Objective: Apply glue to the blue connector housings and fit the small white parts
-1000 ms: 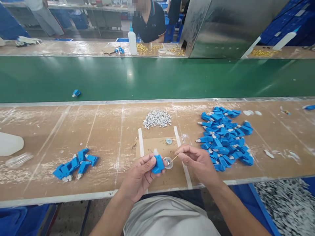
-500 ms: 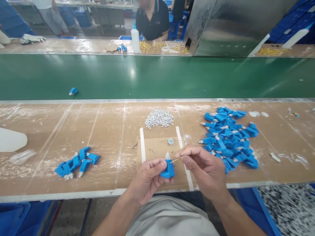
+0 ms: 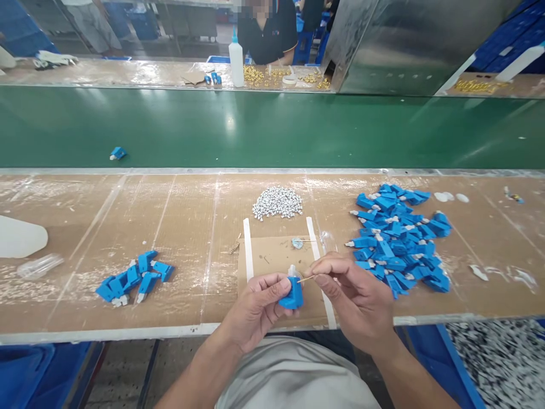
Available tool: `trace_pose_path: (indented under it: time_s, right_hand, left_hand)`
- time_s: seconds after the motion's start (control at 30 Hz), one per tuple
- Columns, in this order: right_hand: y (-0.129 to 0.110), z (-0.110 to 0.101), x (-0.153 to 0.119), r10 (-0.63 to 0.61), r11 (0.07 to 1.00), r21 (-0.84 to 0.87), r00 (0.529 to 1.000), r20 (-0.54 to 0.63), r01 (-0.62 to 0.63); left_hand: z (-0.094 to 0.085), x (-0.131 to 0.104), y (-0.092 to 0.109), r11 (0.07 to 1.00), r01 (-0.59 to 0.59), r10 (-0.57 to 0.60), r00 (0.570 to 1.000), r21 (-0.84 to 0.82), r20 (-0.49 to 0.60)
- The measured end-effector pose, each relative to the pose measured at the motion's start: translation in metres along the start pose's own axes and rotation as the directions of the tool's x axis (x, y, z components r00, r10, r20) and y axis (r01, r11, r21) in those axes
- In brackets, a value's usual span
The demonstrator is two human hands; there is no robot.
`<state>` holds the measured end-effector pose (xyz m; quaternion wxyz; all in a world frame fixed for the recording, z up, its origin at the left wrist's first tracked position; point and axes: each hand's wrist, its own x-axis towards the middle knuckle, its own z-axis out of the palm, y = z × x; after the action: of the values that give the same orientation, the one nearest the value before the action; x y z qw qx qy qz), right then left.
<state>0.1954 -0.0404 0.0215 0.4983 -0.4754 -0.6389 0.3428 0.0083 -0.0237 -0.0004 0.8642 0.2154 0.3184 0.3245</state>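
A blue plastic piece with a whitish tip (image 3: 292, 295) is held by my left hand (image 3: 261, 304), between thumb and fingers, above a cardboard sheet (image 3: 266, 255). My right hand (image 3: 357, 295) pinches a thin wooden stick (image 3: 306, 278), whose far end meets the upper part of the blue piece. Beyond my hands lies a heap of small grey-white bits (image 3: 277, 203). A large pile of blue pieces (image 3: 398, 238) is to the right of my right hand, and a smaller group of them (image 3: 131, 276) lies at the left.
A green belt (image 3: 255, 128) crosses beyond the table, carrying one blue piece (image 3: 118, 153) at the left. A person (image 3: 266, 34) sits across it, near a white bottle (image 3: 236, 59) and gold bits (image 3: 253, 75). A white container (image 3: 21, 237) lies at the left edge.
The blue piece on the belt has moved a little to the left. My view has shifted slightly; both hands keep nearly the same pose, with the stick still against the held piece.
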Motion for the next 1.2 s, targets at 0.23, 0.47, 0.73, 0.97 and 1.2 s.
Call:
trace_pose_path:
  time_s: [0.23, 0.47, 0.73, 0.97, 1.2]
  right_hand:
    - [-0.005, -0.002, 0.001, -0.187, 0.972, -0.136, 0.981, 0.046, 0.192]
    - [-0.009, 0.000, 0.000, -0.191, 0.967, -0.152, 0.977, 0.097, 0.204]
    - [-0.005, -0.006, -0.002, -0.007, 0.999, 0.031, 0.996, -0.085, 0.010]
    - [0.014, -0.003, -0.004, 0.072, 0.993, -0.098, 0.996, 0.056, -0.066]
    - [0.025, 0.008, -0.007, 0.017, 0.976, -0.217, 0.976, 0.217, 0.031]
  left_hand:
    - [-0.001, -0.001, 0.000, 1.000, 0.002, -0.002, 1.000, -0.003, -0.020]
    - [-0.003, 0.000, -0.001, 0.998, 0.020, -0.021, 1.000, -0.054, -0.014]
    - [-0.011, -0.001, 0.004, 0.973, 0.098, -0.098, 0.995, -0.210, 0.010]
    - [-0.017, -0.001, 0.008, 0.959, 0.098, -0.109, 0.994, -0.265, -0.025]
    - [-0.017, -0.003, 0.010, 0.969, 0.035, -0.051, 0.997, -0.243, -0.062]
